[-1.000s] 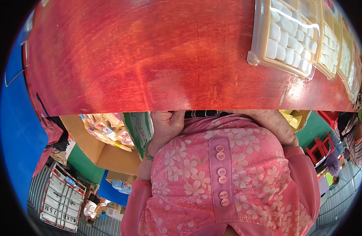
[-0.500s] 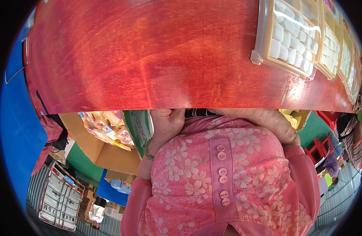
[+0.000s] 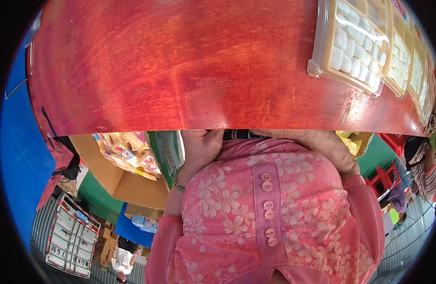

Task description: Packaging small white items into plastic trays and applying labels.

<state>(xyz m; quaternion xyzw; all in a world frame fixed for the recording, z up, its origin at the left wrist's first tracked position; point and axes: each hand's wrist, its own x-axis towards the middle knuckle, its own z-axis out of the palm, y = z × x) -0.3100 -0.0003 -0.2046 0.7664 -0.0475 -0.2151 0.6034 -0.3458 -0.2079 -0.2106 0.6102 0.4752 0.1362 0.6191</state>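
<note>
My left hand [image 3: 200, 147] rests in my lap at the table's near edge, its thumb partly showing and its fingertips hidden under the red tabletop [image 3: 189, 71]. Beside it stands a cardboard box flap with green print [image 3: 166, 154]. From the right my forearm [image 3: 329, 146] crosses in front of my pink flowered shirt, and the right hand [image 3: 270, 134] is mostly cut off by the same edge. Dark striped cloth [image 3: 241, 135] shows between the two hands. Whether either hand holds anything is hidden.
Clear-lidded trays of white rounded pieces [image 3: 355, 59] stand at the table's far right. An open carton [image 3: 128, 189] with small wrapped packets [image 3: 132, 154] is at left. A yellow-filled box [image 3: 352, 142] and red stools [image 3: 383, 177] lie right. People and a white truck [image 3: 73, 236] are behind.
My hands hold almost the same pose. The view has shifted slightly, so the trays sit a little farther right. A person in white in the background has moved.
</note>
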